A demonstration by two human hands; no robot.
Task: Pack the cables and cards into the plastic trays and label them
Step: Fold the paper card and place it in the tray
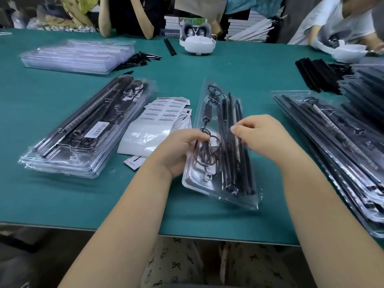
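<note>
A clear plastic tray (209,183) lies lengthwise in the middle of the green table (93,196), its near end raised. Black rods and a coiled black cable (207,150) sit inside it. My left hand (182,148) grips the tray's left edge, with its fingers curled over the cable coil. On the right side of the tray, my right hand (261,132) pinches the black rods (234,129). Sheets of barcode labels (164,113) lie just left of the tray, on a glossy backing sheet (143,138).
A stack of packed, labelled trays (83,129) sits at the left, empty trays (76,56) behind it. More filled trays (340,152) pile up at the right, with black rods (318,73) beyond. A white headset (197,41) stands at the far edge. Other people work across the table.
</note>
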